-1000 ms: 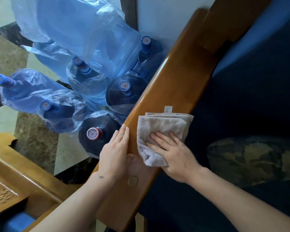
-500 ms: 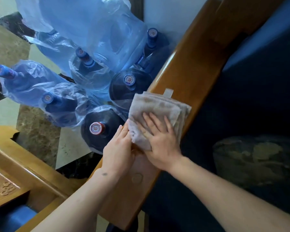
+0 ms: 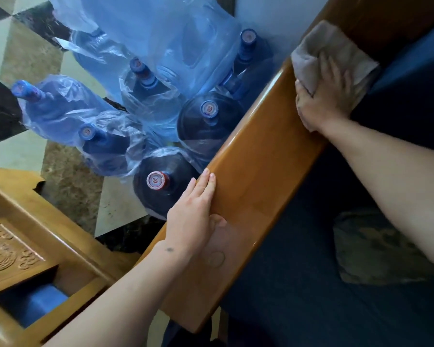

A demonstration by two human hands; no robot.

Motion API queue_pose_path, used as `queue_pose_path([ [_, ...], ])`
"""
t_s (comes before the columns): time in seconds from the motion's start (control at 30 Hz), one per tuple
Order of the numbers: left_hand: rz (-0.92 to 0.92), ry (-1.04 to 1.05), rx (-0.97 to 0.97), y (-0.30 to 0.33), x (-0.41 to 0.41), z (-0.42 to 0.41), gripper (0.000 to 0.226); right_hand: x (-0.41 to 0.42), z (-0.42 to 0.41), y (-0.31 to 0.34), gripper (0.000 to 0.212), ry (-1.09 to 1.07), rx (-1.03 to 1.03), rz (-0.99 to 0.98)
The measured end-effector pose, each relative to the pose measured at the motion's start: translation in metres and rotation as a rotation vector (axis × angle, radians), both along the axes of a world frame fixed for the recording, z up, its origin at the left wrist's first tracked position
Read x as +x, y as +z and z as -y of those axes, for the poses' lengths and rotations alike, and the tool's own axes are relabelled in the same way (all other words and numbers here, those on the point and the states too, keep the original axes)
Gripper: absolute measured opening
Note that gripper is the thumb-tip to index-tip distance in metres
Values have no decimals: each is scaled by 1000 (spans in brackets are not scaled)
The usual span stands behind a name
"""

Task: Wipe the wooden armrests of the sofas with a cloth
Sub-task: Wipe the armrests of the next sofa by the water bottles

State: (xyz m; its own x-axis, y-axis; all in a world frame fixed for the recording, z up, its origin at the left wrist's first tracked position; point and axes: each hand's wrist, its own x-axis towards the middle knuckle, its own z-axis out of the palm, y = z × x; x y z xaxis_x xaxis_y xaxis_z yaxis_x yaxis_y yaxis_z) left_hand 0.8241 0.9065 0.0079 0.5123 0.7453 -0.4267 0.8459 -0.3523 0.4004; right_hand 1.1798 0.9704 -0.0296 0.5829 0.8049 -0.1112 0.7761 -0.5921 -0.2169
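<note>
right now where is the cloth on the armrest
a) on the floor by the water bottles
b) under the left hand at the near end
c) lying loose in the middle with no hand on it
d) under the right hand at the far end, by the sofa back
d: the right hand presses the cloth onto the far end of the armrest, while the left hand rests bare near the near end.

Support: glossy honey-brown wooden armrest (image 3: 256, 171), running diagonally. On it: folded grey-beige cloth (image 3: 321, 51) at far end, flat right hand (image 3: 323, 96) pressing it; left hand (image 3: 193, 209) palm-down on near outer edge, well apart.
</note>
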Motion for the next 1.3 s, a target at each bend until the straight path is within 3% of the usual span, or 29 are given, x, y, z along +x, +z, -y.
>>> queue_pose_path([
  [0.13, 52, 5, -80, 4, -2, -7, 103, -66, 54, 1, 73, 206, -13, 63],
  [0.3, 185, 259, -5, 26, -47, 33, 80, -153, 116, -1, 70, 313, -23, 18],
  [0.53, -60, 324, -16, 29, -121, 151, 104, -211, 160, 5, 69, 320, 54, -84],
  [0.7, -159, 345, 39, 15, -133, 173, 112, -241, 200, 9, 72, 331, 163, -193],
  [0.9, -104, 319, 95, 6, -141, 172, 117, -307, 244, 6, 69, 310, 132, -166],
  [1.03, 48, 345, 74, 9, -158, 167, 104, -369, 290, 4, 73, 551, 7, -73],
  [1.1, 114, 366, 52, 10, -174, 164, 105, -366, 297, 2, 68, 793, 31, -88],
  [1.2, 34, 290, 8, 7, -184, 164, 125, -300, 256, 6, 61, 1181, 55, -56],
  [1.23, 19, 282, 7, 5, -183, 163, 130, -275, 234, 4, 61, 1161, 77, -22],
  [1.3, 0, 304, 17, 1, -177, 161, 135, -236, 191, 1, 68, 811, 93, -14],
])
